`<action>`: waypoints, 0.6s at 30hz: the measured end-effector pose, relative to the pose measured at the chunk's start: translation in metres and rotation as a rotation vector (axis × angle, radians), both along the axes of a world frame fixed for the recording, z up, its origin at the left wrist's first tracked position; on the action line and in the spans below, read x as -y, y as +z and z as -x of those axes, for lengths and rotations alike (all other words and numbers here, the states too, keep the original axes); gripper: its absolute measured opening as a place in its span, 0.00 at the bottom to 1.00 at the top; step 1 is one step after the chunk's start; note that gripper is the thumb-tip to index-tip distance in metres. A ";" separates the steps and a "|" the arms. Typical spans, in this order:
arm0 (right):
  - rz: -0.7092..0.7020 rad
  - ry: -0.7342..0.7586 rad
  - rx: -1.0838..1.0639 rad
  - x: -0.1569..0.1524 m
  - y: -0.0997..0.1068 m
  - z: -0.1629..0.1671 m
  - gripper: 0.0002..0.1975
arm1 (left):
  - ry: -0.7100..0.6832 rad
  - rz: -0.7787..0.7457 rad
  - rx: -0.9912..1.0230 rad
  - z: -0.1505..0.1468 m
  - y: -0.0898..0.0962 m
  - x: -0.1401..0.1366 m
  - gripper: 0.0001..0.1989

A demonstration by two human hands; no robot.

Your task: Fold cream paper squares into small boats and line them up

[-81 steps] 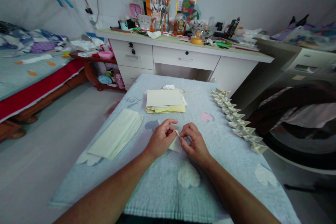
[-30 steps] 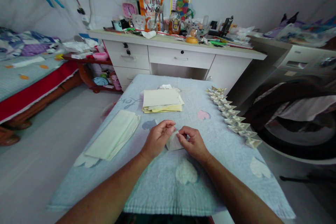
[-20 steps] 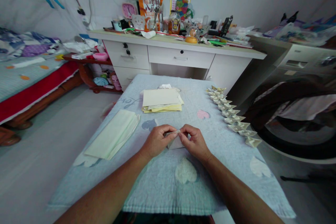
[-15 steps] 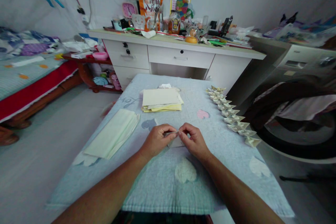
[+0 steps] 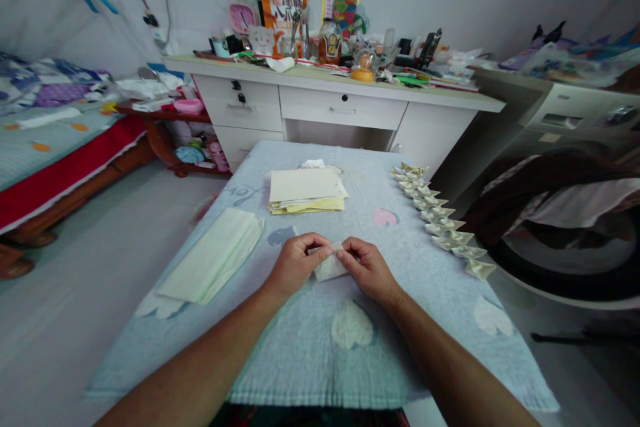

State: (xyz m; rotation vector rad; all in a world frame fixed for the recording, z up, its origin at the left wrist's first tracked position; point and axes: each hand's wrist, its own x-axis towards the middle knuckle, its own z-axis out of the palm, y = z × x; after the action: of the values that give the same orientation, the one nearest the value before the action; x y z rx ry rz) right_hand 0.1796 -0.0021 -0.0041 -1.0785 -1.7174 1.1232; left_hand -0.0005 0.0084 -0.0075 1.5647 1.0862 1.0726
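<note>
A small folded piece of paper (image 5: 330, 269) is held between my two hands above the cloth-covered table (image 5: 305, 340). My left hand (image 5: 303, 260) pinches its left upper edge between thumb and fingers. On the other side, my right hand (image 5: 367, 265) grips the right upper edge, its thumb close to the left thumb. The fingers behind the paper are partly hidden. Beyond the hands lies a stack of cream and yellow paper sheets (image 5: 306, 187). Left of them rests a pile of long pale green-white sheets (image 5: 215, 257).
Along the table's right side runs a row of several folded paper boats (image 5: 441, 221). Behind stands a white desk (image 5: 345, 107) crowded with jars and bags. To the right is a washing machine (image 5: 565, 120), to the left a bed (image 5: 60, 140).
The folded paper has tilted, so more of its pale face shows between my hands. Both hands stay close together in nearly the same place. The view has shifted slightly.
</note>
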 end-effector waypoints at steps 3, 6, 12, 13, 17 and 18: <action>-0.028 0.000 0.041 -0.001 -0.001 0.000 0.12 | 0.007 0.020 0.023 0.000 0.000 0.000 0.11; -0.107 0.006 0.106 -0.001 -0.001 0.001 0.12 | -0.021 0.038 0.043 -0.001 0.002 0.002 0.12; -0.129 0.033 0.142 0.001 -0.001 0.003 0.11 | -0.022 0.053 0.033 -0.002 0.005 0.002 0.11; -0.104 0.039 0.132 0.001 -0.002 0.002 0.11 | 0.000 0.057 0.042 -0.002 0.005 0.002 0.10; 0.004 0.073 0.089 0.000 -0.005 -0.001 0.14 | 0.106 0.074 0.100 -0.001 0.003 -0.001 0.11; 0.026 0.076 0.073 0.000 -0.005 -0.002 0.15 | 0.119 0.074 0.106 -0.001 0.003 -0.001 0.11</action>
State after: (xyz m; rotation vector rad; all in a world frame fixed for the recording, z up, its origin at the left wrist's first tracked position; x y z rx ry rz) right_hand 0.1818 -0.0017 -0.0088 -1.0897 -1.8185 1.1689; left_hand 0.0001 0.0094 -0.0047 1.3834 1.1449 1.1682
